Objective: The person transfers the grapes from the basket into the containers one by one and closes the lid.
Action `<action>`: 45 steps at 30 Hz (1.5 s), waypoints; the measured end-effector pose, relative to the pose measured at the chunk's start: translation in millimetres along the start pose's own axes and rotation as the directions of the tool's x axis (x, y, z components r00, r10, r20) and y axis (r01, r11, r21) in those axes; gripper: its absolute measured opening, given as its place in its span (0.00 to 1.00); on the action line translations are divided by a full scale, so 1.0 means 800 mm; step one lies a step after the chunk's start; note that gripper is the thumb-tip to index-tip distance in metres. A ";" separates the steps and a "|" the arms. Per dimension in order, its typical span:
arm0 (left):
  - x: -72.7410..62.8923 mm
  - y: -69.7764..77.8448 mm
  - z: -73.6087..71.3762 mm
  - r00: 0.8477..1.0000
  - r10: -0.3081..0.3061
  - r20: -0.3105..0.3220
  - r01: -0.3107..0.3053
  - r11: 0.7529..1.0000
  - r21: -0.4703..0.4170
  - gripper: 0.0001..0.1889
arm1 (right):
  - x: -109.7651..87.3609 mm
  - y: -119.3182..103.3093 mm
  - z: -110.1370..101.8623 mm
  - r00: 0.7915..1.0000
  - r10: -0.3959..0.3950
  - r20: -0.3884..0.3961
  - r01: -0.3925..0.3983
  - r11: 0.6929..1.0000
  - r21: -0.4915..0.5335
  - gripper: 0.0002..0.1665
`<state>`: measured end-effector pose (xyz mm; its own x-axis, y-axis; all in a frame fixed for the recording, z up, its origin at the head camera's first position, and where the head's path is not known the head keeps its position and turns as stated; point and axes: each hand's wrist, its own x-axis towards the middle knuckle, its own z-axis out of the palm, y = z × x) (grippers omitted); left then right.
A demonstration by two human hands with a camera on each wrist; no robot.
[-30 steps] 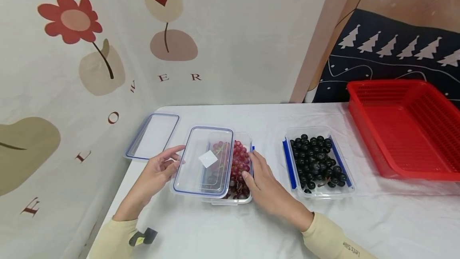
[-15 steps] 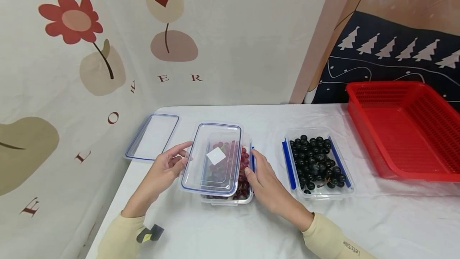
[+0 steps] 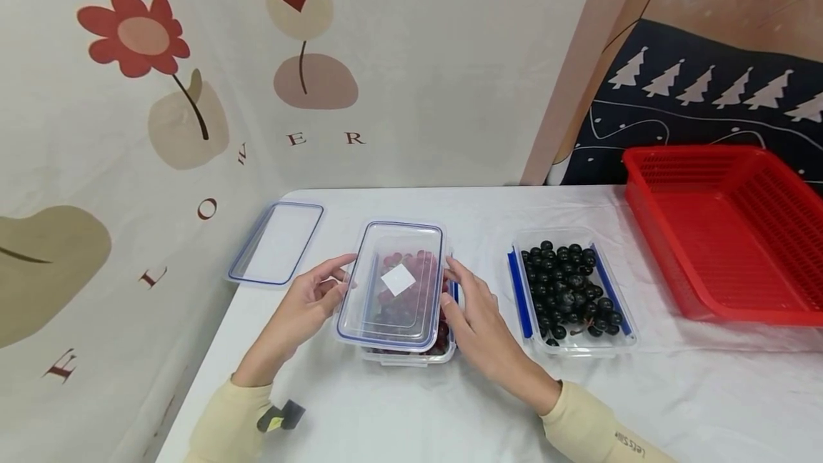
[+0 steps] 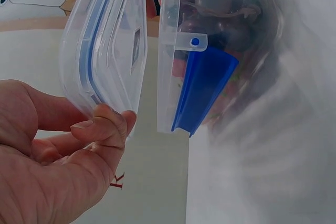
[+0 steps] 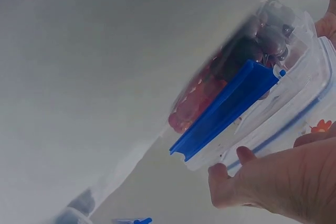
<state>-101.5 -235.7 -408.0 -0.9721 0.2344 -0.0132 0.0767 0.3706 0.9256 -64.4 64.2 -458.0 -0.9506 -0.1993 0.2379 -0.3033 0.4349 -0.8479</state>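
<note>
My left hand point(image 3: 308, 309) pinches the left edge of a clear lid point(image 3: 369, 316) with a blue seal and a white square sticker. In the left wrist view, a gap separates the lid point(image 4: 113, 51) from the clear plastic container point(image 4: 169, 77), whose blue side clip point(image 4: 207, 87) hangs down. Red and dark grapes point(image 3: 444, 334) fill that container, seen mostly through the lid. Beside its right side my right hand point(image 3: 479, 320) has loosely bent fingers, the fingertips at the lid's right edge. In the right wrist view, the fingertips point(image 5: 244, 155) lie near the lid and container wall.
A second container point(image 3: 579, 350) of black grapes stands to the right, without a lid and with blue clips folded out. Another blue-rimmed lid point(image 3: 279, 241) lies at the table's back left. A red plastic basket point(image 3: 714, 234) sits at the far right, before a printed cloth wall.
My left hand has carried the lid rightward until it covers most of the red grape container. The right hand's fingers have shifted from the container's side toward the lid's right edge.
</note>
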 end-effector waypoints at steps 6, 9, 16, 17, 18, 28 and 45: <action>0.000 0.003 0.005 1.000 0.010 -0.004 -0.010 0.999 -0.033 0.26 | 0.000 -0.001 -0.001 0.999 -0.018 -0.039 0.017 1.000 -0.006 0.31; 0.000 0.005 0.008 1.000 0.009 -0.008 -0.009 0.999 -0.048 0.26 | 0.000 -0.002 -0.002 0.998 -0.031 -0.061 0.032 0.999 0.002 0.29; 0.001 0.002 0.012 0.999 0.020 -0.041 -0.023 0.997 -0.077 0.24 | 0.003 -0.001 -0.003 0.991 -0.073 -0.116 0.078 0.996 0.043 0.29; 0.002 0.000 0.013 0.998 0.029 -0.052 -0.033 0.996 -0.086 0.23 | 0.004 -0.001 -0.003 0.989 -0.081 -0.126 0.087 0.995 0.044 0.29; 0.002 -0.001 0.015 0.997 0.037 -0.067 -0.043 0.995 -0.092 0.22 | 0.004 -0.001 -0.003 0.987 -0.090 -0.135 0.097 0.994 0.047 0.29; 0.007 0.002 0.025 0.978 0.139 -0.154 -0.163 0.975 -0.152 0.29 | 0.008 -0.001 -0.003 0.958 -0.180 -0.224 0.200 0.977 0.070 0.31; 0.006 0.007 0.026 0.928 0.273 -0.253 -0.305 0.947 -0.099 0.04 | 0.014 -0.006 -0.006 0.857 -0.309 -0.412 0.393 0.910 0.134 0.23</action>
<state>-101.4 -213.5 -410.5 -0.9376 0.0916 0.3355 0.3472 0.1911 0.9181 -74.1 64.4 -448.7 -0.7479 0.0566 0.6614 -0.6406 0.1997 -0.7415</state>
